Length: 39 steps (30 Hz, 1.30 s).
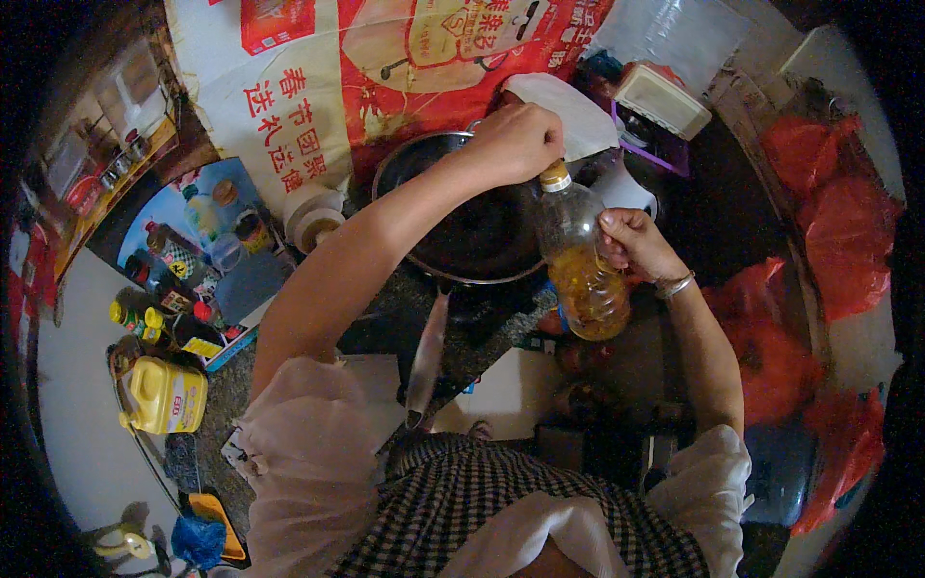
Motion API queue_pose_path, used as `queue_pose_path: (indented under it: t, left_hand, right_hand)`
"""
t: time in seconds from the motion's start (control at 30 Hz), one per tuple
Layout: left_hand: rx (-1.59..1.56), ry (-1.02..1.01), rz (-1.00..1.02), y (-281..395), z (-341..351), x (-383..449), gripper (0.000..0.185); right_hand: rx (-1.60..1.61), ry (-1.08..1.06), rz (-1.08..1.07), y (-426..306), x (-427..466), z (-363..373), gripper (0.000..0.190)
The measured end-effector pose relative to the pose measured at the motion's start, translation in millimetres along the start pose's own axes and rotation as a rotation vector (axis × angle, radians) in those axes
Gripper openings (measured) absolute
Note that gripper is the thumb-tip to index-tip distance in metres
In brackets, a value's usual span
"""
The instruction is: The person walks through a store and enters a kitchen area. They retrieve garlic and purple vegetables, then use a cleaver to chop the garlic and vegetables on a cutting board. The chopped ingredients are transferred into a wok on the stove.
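Note:
A clear plastic bottle [584, 278] holds yellow oil in its lower part and stands slightly tilted in the air, right of a dark wok. My right hand [636, 242] grips its side, with a bracelet at the wrist. My left hand [524, 144] is closed at the bottle's gold-coloured cap [555, 175]; the fingertips are partly hidden, and the cap appears to be on the neck. Below my left forearm lies the black wok [477, 231] on the stove, its long handle [428, 354] pointing towards me.
A yellow plastic jug [168, 396] and several sauce bottles stand on the left counter beside a box with a picture. Printed red and white sheeting [303, 94] covers the wall behind the wok. Red plastic bags [845, 238] hang or lie at the right. A white plastic basket [661, 101] sits at the back right.

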State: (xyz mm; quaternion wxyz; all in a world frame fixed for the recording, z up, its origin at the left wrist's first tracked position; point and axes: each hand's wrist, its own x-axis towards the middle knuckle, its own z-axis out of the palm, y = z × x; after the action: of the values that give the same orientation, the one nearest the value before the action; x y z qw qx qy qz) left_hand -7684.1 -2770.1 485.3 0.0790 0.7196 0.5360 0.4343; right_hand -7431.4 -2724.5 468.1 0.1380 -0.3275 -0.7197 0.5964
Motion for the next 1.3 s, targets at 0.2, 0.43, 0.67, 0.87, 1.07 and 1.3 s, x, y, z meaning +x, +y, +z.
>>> queue_pose_path:
  t: [0.2,0.43,0.67,0.87,1.07,1.3]
  left_hand:
    - [-0.08,0.019,-0.001,15,0,-18,0.023]
    - [-0.028,0.082,0.26,51,11,-47,0.032]
    - [-0.128,-0.005,0.296,78,22,-55,0.035]
    - [-0.135,-0.143,0.263,97,38,-59,0.038]
    - [-0.115,-0.196,0.307,126,50,-70,0.036]
    - [-0.011,-0.416,0.255,171,89,-80,0.039]
  right_hand:
    - [0.06,0.0,-0.053,15,-21,1,0.034]
    - [0.222,0.053,-0.119,36,-62,7,0.031]
    - [0.4,0.1,-0.143,60,-99,12,0.03]
    - [0.432,0.201,-0.175,85,-137,14,0.029]
    - [0.362,0.418,-0.088,168,-196,18,0.022]
    - [0.4,0.583,0.058,277,-226,36,0.016]
